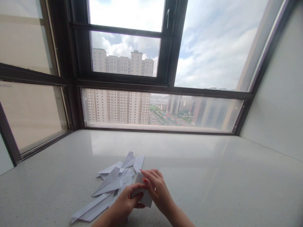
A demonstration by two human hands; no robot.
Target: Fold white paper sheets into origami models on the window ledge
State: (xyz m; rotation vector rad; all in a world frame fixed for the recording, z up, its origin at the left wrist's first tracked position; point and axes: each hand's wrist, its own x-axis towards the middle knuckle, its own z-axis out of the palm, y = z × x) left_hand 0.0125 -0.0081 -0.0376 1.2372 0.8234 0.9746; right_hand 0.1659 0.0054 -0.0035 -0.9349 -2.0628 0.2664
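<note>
Both hands work one folded sheet of white paper (144, 193) low in the head view, just above the pale speckled desk (213, 176) under the window (151, 78). The left hand (125, 203) pinches the sheet's near left edge between thumb and fingers; the right hand (157, 187) lies over its right side with fingertips curled onto the upper edge. The hands are close together, both clamped on the same piece. Judged from the grip, the step in hand is a fold or crease partway through shaping the sheet. The next move appears to call for a steady hold with one hand while the other presses along the fold line, edges kept aligned. The piece's long axis runs from upper left to lower right, far end toward the window; its exact outline is partly hidden. Just left of it lies a loose pile of finished paper planes (111, 186), noses pointing various ways.
</note>
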